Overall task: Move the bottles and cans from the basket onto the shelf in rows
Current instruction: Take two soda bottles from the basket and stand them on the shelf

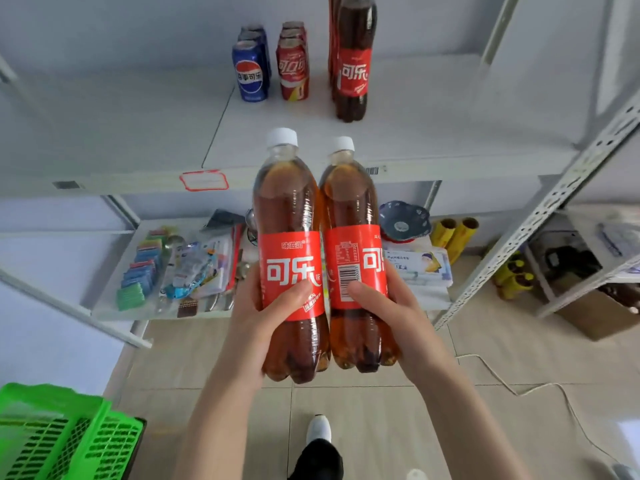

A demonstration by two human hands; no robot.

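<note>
Down at the lower left, a green basket (65,434) sits on the beige tiled floor (398,410). Above it, the white shelf (433,133) carries a row of blue cans (251,69), a row of red cans (293,64) and a row of dark cola bottles (353,57). Before its edge, the left hand (256,323) is wrapped round one cola bottle (291,258) and the right hand (398,306) round another (353,258), the two bottles upright and touching. A lower shelf (114,306) holds packets.

The left hand (256,320) and right hand (391,306) each grip an upright cola bottle (291,251), (353,244), side by side. At twelve o'clock, the shelf (450,133) holds cans (251,72) and bottles (353,60). At eight o'clock sits a green basket (62,438).
</note>
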